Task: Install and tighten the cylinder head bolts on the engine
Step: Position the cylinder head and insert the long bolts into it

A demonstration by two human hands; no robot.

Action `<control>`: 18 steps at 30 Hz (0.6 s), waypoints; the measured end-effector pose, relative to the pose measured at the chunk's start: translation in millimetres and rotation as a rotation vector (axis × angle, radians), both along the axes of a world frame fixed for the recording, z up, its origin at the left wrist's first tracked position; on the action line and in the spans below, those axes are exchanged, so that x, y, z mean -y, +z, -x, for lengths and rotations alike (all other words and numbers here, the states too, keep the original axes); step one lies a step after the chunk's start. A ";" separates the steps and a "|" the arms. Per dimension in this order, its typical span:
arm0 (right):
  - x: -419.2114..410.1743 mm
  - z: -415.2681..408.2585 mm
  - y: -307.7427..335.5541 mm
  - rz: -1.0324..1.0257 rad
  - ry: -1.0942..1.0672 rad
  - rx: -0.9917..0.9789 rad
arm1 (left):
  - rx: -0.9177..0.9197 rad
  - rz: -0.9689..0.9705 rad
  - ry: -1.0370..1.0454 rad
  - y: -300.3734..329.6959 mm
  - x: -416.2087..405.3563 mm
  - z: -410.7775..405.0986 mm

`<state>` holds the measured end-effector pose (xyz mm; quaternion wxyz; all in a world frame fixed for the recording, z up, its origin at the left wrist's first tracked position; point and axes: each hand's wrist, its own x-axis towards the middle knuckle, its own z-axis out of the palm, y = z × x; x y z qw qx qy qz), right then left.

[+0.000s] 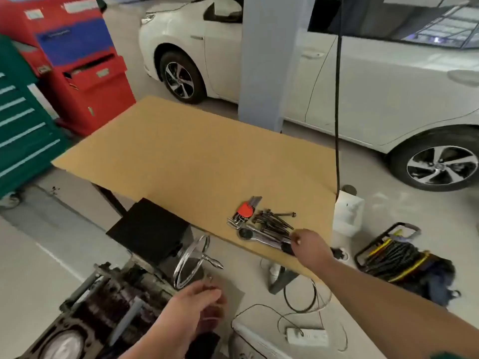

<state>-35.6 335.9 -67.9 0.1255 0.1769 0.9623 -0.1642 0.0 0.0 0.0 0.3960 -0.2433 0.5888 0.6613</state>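
Several long dark cylinder head bolts [274, 220] lie in a pile on the cardboard-covered table [181, 156], next to a chrome ratchet [255, 235]. My right hand [309, 246] reaches over the table's near edge. Its thumb and fingers pinch the near end of a bolt in the pile and cover the end of the ratchet handle. The engine [103, 307] sits on its stand at the bottom left. My left hand [194, 304] hovers beside it with loosely curled fingers, and nothing clearly shows in it.
A hex key set in a red holder [244, 211] lies beside the bolts. The stand's chrome crank wheel [191, 260] is just above my left hand. On the floor are a cable reel [394, 251], a power strip [307, 336] and loose cords. A white car [363, 86] is parked behind.
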 end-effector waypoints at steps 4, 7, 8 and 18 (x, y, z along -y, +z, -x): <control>-41.0 88.0 -16.3 -0.054 0.089 -0.042 | 0.121 -0.057 0.073 -25.3 -59.3 47.4; -61.9 127.3 -42.5 -0.108 0.230 0.103 | 0.200 -0.067 0.080 -41.4 -89.1 75.1; -64.5 133.1 -46.3 -0.132 0.278 0.142 | 0.211 -0.065 0.065 -41.4 -94.5 79.8; -87.9 161.9 -88.6 -0.105 0.391 0.247 | 0.273 0.030 0.033 -71.1 -138.8 123.0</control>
